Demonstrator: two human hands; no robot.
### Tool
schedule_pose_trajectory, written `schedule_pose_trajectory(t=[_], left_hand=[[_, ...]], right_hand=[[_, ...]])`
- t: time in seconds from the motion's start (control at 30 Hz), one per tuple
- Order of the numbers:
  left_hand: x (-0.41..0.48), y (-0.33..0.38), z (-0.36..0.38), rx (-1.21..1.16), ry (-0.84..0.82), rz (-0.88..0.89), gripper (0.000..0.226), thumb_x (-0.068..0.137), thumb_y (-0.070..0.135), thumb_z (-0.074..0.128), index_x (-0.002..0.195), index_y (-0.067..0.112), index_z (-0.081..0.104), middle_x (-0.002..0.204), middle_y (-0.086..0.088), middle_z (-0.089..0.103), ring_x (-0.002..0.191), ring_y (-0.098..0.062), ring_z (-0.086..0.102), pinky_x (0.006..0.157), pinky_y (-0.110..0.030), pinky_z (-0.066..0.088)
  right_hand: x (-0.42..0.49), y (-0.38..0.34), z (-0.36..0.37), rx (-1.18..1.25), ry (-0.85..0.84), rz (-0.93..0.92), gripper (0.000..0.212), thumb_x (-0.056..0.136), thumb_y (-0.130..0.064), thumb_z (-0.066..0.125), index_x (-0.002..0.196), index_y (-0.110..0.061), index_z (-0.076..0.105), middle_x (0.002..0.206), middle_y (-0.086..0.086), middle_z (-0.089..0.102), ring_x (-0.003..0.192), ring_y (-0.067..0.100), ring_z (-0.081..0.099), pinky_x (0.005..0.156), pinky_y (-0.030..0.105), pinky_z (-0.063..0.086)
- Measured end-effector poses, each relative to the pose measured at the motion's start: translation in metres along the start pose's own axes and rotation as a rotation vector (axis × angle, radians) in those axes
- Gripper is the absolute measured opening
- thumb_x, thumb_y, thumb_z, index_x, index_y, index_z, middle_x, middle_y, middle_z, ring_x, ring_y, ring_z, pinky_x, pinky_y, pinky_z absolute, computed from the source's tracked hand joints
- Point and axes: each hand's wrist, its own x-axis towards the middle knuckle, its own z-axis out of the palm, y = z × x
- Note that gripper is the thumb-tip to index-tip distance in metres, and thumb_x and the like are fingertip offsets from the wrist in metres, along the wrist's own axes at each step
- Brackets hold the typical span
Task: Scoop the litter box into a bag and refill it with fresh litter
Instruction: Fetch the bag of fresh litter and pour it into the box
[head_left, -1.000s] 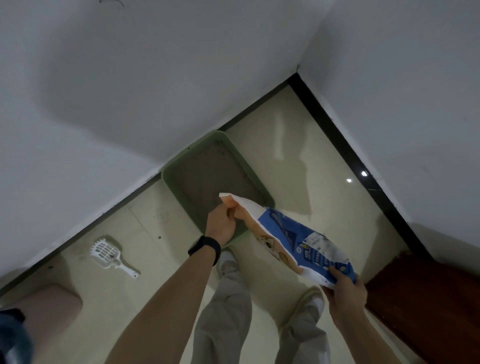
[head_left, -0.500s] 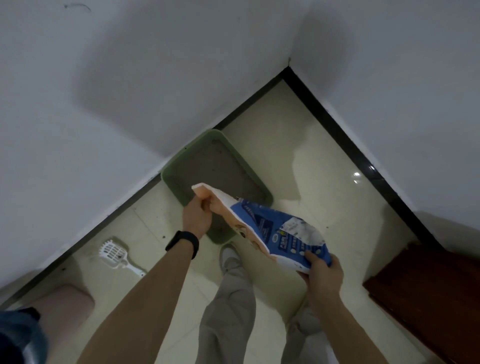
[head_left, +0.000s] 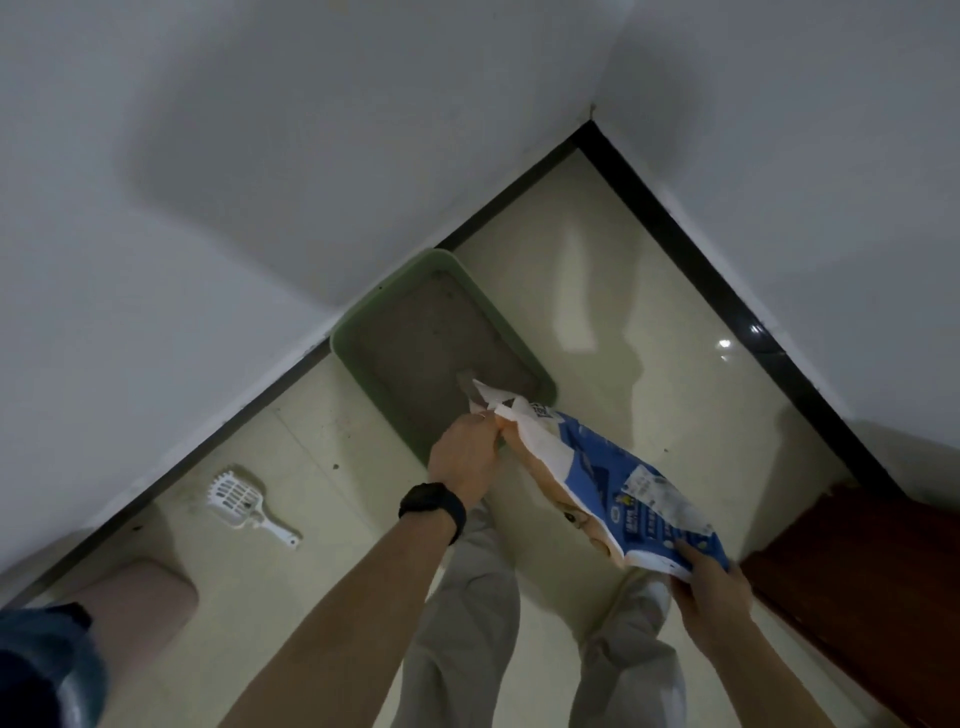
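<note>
We hold the litter bag (head_left: 613, 483) tilted, w/ left hand (head_left: 465, 457) gripping its open top over the litter box (head_left: 376, 402) & right hand (head_left: 711, 587) gripping the bottom end.

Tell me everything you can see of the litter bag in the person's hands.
The litter bag is a glossy, plastic-looking pouch, blue and white with a peach cat face and a white label; the print is unreadable. It is open and tilted, mouth low over the near corner of the green litter box, bottom end raised. The left hand grips its crumpled mouth edge, the right hand grips the bottom end. A little grey litter seems to spill from the mouth into the box.
</note>
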Motion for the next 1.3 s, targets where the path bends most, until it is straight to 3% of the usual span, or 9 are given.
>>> schedule_pose_trajectory(t=[0.27, 0.5, 0.63, 0.73, 0.8, 0.9, 1.0, 1.17, 1.3], left_hand=[[-0.025, 0.013, -0.036, 0.632, 0.068, 0.527, 0.034, 0.055, 0.013, 0.086, 0.087, 0.019, 0.075, 0.056, 0.001, 0.063, 0.074, -0.022, 0.063, 0.048, -0.027, 0.049], [-0.053, 0.051, -0.049, 1.018, -0.11, 0.854, 0.006, 0.068, 0.02, 0.067, 0.074, 0.022, 0.068, 0.054, 0.004, 0.061, 0.076, -0.019, 0.062, 0.051, -0.025, 0.042], [-0.065, 0.079, -0.047, 1.133, -0.196, 0.887, 0.014, 0.079, 0.019, 0.057, 0.084, 0.022, 0.069, 0.071, 0.001, 0.072, 0.098, -0.022, 0.063, 0.063, -0.028, 0.047], [-0.07, 0.096, -0.027, 1.175, -0.38, 0.832, 0.023, 0.1, 0.009, 0.041, 0.111, 0.007, 0.061, 0.107, -0.014, 0.071, 0.127, -0.032, 0.044, 0.086, -0.038, 0.044], [-0.071, 0.112, -0.016, 1.215, -0.409, 0.817, 0.023, 0.101, 0.008, 0.04, 0.112, 0.005, 0.06, 0.111, -0.015, 0.069, 0.129, -0.033, 0.041, 0.089, -0.04, 0.043], [-0.069, 0.13, 0.002, 1.199, -0.447, 0.713, 0.026, 0.102, 0.01, 0.042, 0.115, 0.007, 0.064, 0.117, -0.012, 0.068, 0.129, -0.033, 0.041, 0.092, -0.039, 0.043], [-0.069, 0.152, 0.025, 1.091, -0.482, 0.621, 0.024, 0.101, 0.012, 0.045, 0.111, 0.006, 0.067, 0.116, -0.011, 0.066, 0.121, -0.03, 0.043, 0.084, -0.038, 0.04], [-0.069, 0.171, 0.076, 1.063, -0.46, 0.692, 0.022, 0.101, 0.009, 0.045, 0.104, 0.005, 0.067, 0.111, -0.011, 0.069, 0.12, -0.032, 0.048, 0.081, -0.037, 0.04], [-0.065, 0.157, 0.093, 1.049, -0.43, 0.739, 0.02, 0.097, 0.007, 0.046, 0.107, 0.007, 0.064, 0.102, -0.01, 0.072, 0.116, -0.03, 0.053, 0.086, -0.04, 0.045]], right_hand=[[0.038, 0.038, 0.021, -0.204, -0.126, -0.054, 0.029, 0.087, -0.005, 0.066, 0.113, 0.004, 0.056, 0.097, 0.022, 0.064, 0.087, 0.037, 0.065, 0.076, 0.045, 0.055], [0.044, 0.047, 0.049, -0.333, -0.292, -0.084, 0.023, 0.085, 0.008, 0.049, 0.086, -0.015, 0.053, 0.079, 0.011, 0.053, 0.061, 0.023, 0.049, 0.051, 0.028, 0.049], [0.02, 0.031, 0.037, -0.366, -0.382, -0.084, 0.03, 0.088, 0.004, 0.051, 0.116, 0.0, 0.06, 0.098, 0.013, 0.06, 0.086, 0.028, 0.057, 0.081, 0.041, 0.052], [-0.002, 0.009, 0.027, -0.391, -0.443, -0.166, 0.01, 0.091, -0.007, 0.058, 0.097, -0.01, 0.065, 0.105, 0.015, 0.065, 0.091, 0.027, 0.059, 0.093, 0.046, 0.051], [-0.022, -0.009, 0.023, -0.448, -0.476, -0.272, 0.009, 0.095, -0.015, 0.058, 0.089, -0.017, 0.064, 0.101, 0.01, 0.064, 0.095, 0.027, 0.06, 0.096, 0.046, 0.048], [-0.049, -0.019, 0.015, -0.382, -0.654, -0.357, 0.022, 0.094, -0.017, 0.056, 0.113, -0.013, 0.067, 0.114, 0.004, 0.065, 0.105, 0.021, 0.06, 0.089, 0.031, 0.048], [-0.059, -0.017, -0.002, -0.719, -0.802, -0.619, 0.042, 0.085, -0.028, 0.052, 0.125, -0.017, 0.059, 0.117, -0.006, 0.062, 0.107, 0.015, 0.059, 0.085, 0.026, 0.046], [-0.007, -0.005, -0.025, -1.281, -0.513, -0.926, 0.029, 0.09, -0.006, 0.049, 0.117, -0.011, 0.056, 0.119, 0.007, 0.061, 0.107, 0.023, 0.058, 0.083, 0.026, 0.04], [0.018, -0.01, -0.037, -1.356, -0.396, -0.977, 0.029, 0.099, -0.01, 0.041, 0.115, -0.019, 0.064, 0.112, 0.006, 0.069, 0.104, 0.023, 0.064, 0.076, 0.028, 0.041]])
